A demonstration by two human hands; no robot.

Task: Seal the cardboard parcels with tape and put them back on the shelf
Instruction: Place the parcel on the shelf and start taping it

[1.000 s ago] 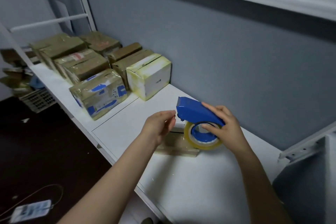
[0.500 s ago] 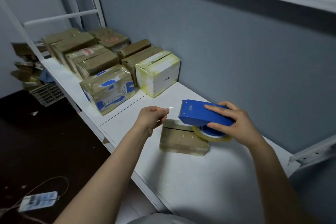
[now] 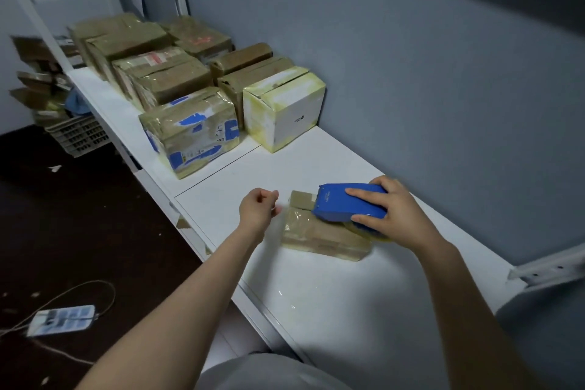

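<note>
A small flat cardboard parcel [image 3: 319,236], partly covered in glossy clear tape, lies on the white shelf [image 3: 285,172]. My right hand [image 3: 400,215] grips a blue tape dispenser [image 3: 343,204] and holds it down on the parcel's top right part, toothed edge pointing left. The yellowish tape roll [image 3: 380,237] shows just under my palm. My left hand [image 3: 258,209] hovers just left of the parcel with fingers curled, thumb and fingertips pinched as if on the clear tape end, which is barely visible.
Several taped parcels [image 3: 171,79] stand at the shelf's far left, with a blue-marked one [image 3: 193,133] and a white box [image 3: 285,108] nearest. A grey wall runs behind. A plastic basket [image 3: 79,136] and a corded tag [image 3: 61,320] lie on the dark floor. A metal bracket [image 3: 550,266] bounds the right end.
My right hand has tipped the dispenser from upright to flat and lowered it onto the parcel. My left hand has drawn slightly left, away from the dispenser.
</note>
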